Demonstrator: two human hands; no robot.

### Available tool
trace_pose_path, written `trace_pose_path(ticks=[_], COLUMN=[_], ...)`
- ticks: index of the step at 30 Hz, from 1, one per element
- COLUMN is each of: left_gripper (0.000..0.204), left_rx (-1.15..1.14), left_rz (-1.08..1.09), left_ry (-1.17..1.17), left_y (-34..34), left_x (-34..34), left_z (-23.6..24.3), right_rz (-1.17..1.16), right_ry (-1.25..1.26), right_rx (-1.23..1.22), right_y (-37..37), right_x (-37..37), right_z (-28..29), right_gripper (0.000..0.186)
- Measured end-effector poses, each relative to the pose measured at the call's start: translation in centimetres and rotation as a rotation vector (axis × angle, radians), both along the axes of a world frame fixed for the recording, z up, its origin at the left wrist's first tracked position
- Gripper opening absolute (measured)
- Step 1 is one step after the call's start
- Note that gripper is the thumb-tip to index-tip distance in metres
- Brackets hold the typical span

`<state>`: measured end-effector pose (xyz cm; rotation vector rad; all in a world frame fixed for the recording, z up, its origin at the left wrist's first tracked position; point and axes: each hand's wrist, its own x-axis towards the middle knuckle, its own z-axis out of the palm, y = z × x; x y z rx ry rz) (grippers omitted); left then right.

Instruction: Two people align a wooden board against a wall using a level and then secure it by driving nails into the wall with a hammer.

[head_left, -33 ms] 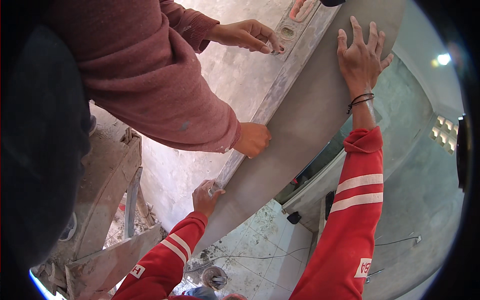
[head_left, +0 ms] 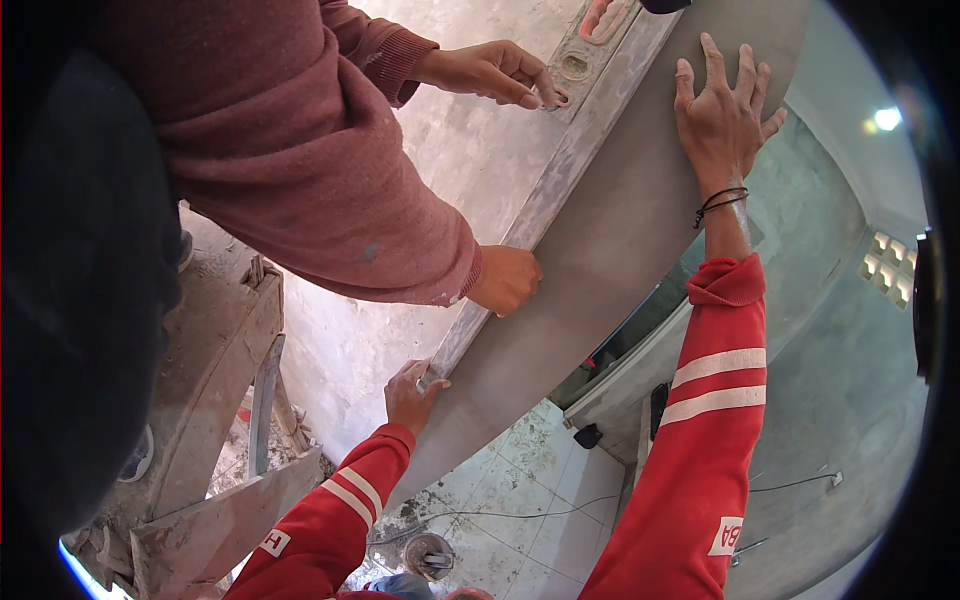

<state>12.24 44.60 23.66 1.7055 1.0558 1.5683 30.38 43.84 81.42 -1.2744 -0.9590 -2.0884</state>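
My left hand point(head_left: 410, 395), at lower centre in a red sleeve, grips the lower end of a long pale straightedge point(head_left: 555, 175) that runs diagonally up to the top. My right hand point(head_left: 725, 120) lies with fingers spread on the smooth grey surface point(head_left: 600, 260) at upper right. A co-worker in a maroon sleeve has one hand point(head_left: 505, 280) on the straightedge between my hands. Their other hand point(head_left: 500, 75) is at a spirit level point(head_left: 576, 62) with a red handle, beside the straightedge's far side.
Stained wooden boards and a platform point(head_left: 210, 420) stand at left, near the co-worker's dark-clothed body. A tiled floor point(head_left: 530, 470) with a cable and a bucket point(head_left: 430, 555) lies below. A curved grey wall point(head_left: 830, 420) with a vent block point(head_left: 890, 265) is at right.
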Motion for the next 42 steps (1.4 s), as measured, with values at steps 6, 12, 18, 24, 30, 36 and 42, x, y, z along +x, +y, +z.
trace_pose_path(ticks=[6, 12, 18, 24, 30, 36, 42], left_gripper=[0.052, 0.05, 0.047, 0.048, 0.053, 0.057, 0.06], left_rx=[-0.022, -0.007, 0.021, 0.045, 0.0, 0.037, 0.045], left_rz=[0.013, 0.011, 0.01, 0.035, 0.03, 0.034, 0.061], left_ry=[0.018, 0.011, 0.004, 0.025, 0.065, 0.028, 0.051], left_y=[-0.2, -0.1, 0.2, 0.2, -0.4, 0.2, 1.1], left_x=[0.1, 0.0, -0.1, 0.1, -0.5, 0.2, 0.7], left_z=[0.1, 0.3, 0.0, -0.8, 0.1, -0.5, -2.1], right_rz=[0.028, -0.005, 0.038, 0.128, 0.145, 0.14, 0.151], right_ry=[-0.024, 0.005, -0.007, -0.005, 0.026, 0.042, 0.068], right_rx=[0.0, -0.007, -0.011, -0.038, -0.071, -0.088, -0.113], right_y=[-0.2, 0.0, -0.4, -1.2, -2.2, -2.6, -2.7], right_x=[0.0, 0.1, -0.9, -2.4, -3.2, -3.0, -3.5], right_z=[-0.3, 0.0, -0.5, -1.1, -1.4, -1.3, -1.4], right_gripper=[0.058, 0.059, 0.059, 0.055, 0.056, 0.057, 0.058])
